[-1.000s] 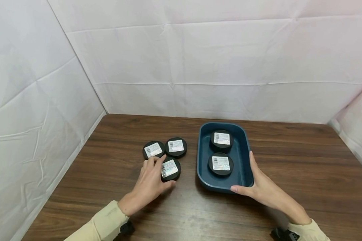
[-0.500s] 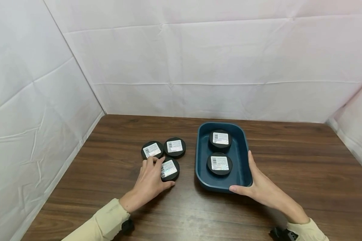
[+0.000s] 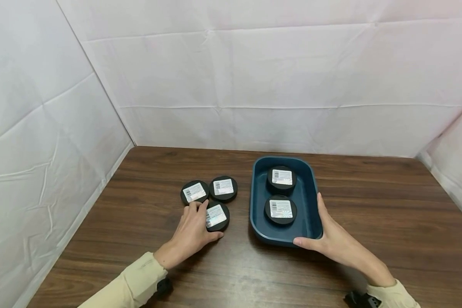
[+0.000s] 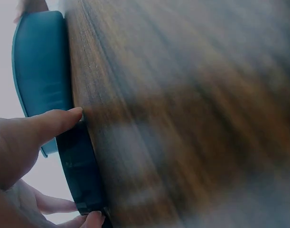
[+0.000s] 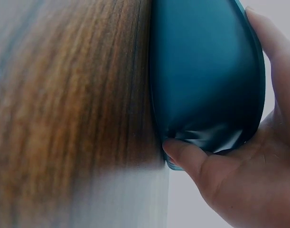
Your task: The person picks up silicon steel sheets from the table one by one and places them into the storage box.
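Note:
My left hand grips a flat black disc with a white barcode label, lying on the wooden table. In the left wrist view its thumb and fingers span the disc's dark side. Two similar discs, one on the left and one on the right, lie just behind it. My right hand holds the blue tray at its near right corner, thumb at the front, a finger along the right side. Inside the tray are a far disc and a nearer disc.
The dark wooden table is bounded by a white cloth at the back and another at the left. In the right wrist view the tray's outer wall stands on the tabletop.
Hardly anything differs. The view shifts slightly, while both hands keep their places on the disc and the tray.

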{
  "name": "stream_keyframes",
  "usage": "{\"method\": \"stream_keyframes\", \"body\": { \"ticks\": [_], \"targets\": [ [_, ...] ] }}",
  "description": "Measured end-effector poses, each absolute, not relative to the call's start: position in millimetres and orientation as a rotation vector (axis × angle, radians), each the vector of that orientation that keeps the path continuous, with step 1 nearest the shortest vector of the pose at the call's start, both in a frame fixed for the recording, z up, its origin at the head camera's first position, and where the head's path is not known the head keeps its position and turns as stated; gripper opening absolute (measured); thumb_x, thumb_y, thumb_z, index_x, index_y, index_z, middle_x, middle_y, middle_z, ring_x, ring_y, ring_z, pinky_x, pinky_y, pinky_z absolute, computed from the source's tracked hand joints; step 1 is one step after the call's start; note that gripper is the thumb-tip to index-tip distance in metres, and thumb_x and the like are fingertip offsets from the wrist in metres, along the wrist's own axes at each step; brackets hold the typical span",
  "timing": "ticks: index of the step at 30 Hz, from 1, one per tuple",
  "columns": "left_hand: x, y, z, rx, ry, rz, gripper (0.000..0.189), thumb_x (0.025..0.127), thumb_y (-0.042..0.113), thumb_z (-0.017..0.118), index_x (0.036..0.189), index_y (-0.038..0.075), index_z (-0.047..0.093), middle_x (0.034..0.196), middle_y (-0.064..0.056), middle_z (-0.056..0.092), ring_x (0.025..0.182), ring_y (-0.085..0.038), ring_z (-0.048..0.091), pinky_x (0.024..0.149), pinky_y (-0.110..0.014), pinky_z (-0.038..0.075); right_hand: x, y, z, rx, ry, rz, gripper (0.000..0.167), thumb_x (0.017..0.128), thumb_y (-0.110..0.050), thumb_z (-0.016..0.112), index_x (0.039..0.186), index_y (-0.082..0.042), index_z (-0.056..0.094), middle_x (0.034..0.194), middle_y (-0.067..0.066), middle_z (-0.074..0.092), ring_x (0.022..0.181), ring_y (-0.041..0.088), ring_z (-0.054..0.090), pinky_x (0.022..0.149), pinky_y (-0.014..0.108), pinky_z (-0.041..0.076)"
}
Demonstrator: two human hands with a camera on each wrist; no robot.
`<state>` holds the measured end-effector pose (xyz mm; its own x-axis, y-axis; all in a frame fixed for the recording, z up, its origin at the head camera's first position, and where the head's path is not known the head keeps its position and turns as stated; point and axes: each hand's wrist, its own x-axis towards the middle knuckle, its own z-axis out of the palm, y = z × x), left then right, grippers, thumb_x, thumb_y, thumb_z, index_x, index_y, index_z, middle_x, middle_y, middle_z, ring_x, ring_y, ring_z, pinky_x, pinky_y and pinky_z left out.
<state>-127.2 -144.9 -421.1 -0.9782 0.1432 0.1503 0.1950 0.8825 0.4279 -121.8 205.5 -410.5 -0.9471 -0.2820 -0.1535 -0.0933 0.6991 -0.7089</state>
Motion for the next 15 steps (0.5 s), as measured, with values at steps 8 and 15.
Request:
{"method": "stream_keyframes", "body": {
  "ticks": [8,15],
  "targets": [
    [-128.8,-144.7,-422.1,-0.253,-2.962,-0.694,0.089,0.071,0.030,0.092,0.138,-0.012,0.051,0.121,-0.027,0.056,0.111,-0.039,0.054,0.095,-0.051,0.049,-121.7,205.5,-411.4,-0.288,2.660,-1.076,0.132,0.085,-0.051,0.077,0.154,-0.023,-0.032,0.166,0.027,-0.006,0.148,0.055,0.018,0.109,0.072,0.030],
    [-130.0,-143.7,-421.2,-0.238,-2.966,-0.708,0.088,0.071,0.028,0.092,0.139,-0.012,0.051,0.121,-0.027,0.056,0.112,-0.040,0.055,0.097,-0.052,0.048,-122.3,205.8,-412.0,-0.294,2.654,-1.093,0.133,0.084,-0.050,0.078,0.154,-0.024,-0.032,0.166,0.028,-0.006,0.147,0.056,0.020,0.108,0.073,0.031]
  ]
}}
